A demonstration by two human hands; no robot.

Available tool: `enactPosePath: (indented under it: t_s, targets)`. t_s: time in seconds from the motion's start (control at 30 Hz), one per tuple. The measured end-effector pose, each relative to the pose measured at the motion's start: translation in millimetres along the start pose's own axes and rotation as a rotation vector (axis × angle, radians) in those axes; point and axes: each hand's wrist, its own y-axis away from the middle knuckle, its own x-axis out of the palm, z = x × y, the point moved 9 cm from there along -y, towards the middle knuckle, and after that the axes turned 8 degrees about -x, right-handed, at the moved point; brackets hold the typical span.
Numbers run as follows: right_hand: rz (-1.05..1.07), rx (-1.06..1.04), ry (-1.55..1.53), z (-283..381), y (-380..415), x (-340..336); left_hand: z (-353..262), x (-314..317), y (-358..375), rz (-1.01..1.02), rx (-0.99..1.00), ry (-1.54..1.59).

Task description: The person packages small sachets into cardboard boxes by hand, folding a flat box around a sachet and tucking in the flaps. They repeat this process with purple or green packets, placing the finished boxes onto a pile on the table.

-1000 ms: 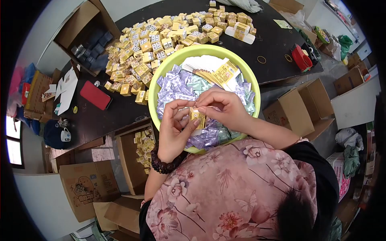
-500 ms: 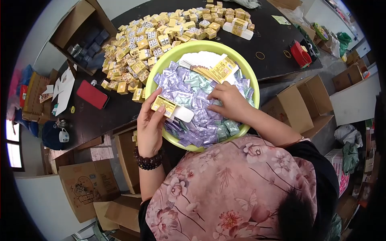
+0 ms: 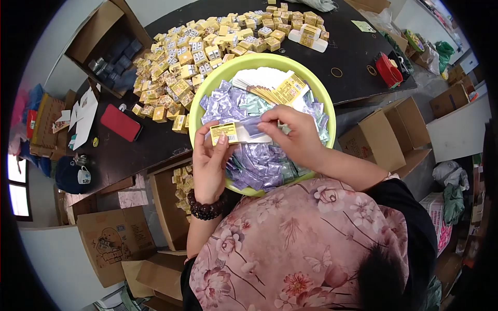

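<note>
My left hand (image 3: 211, 168) pinches a small yellow box (image 3: 223, 133), whose white flap end points right. Between the fingertips of my right hand (image 3: 295, 132) is a purple sachet (image 3: 252, 126), right at the box's open end. Both hands are above a lime-green basin (image 3: 328, 98) filled with purple sachets (image 3: 257, 160) and some pale green sachets (image 3: 254, 105). A fanned stack of flat yellow-and-white cartons (image 3: 288, 92) lies on the sachets at the basin's far side.
A large heap of small yellow boxes (image 3: 179, 67) covers the far left of the black table (image 3: 358, 78). Left of the basin lies a red phone case (image 3: 120, 123). Cardboard boxes (image 3: 116, 241) stand on the floor on both sides; one below the table's edge holds more yellow boxes (image 3: 182, 186).
My right hand has lifted a purple sachet from the pile and brought it left to the box. My left hand has shifted right with the box, turning it more level.
</note>
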Motion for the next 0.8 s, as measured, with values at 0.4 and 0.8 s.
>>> enactPosePath:
  t_s: [0.4, 0.8]
  targets:
    - [0.194, -0.344, 0.464, 34, -1, 14, -16, 31, 17, 0.117, 0.48, -0.298]
    - [0.129, -0.549, 0.161, 47, 6, 11, 30, 23, 8, 0.277, -0.04, 0.282]
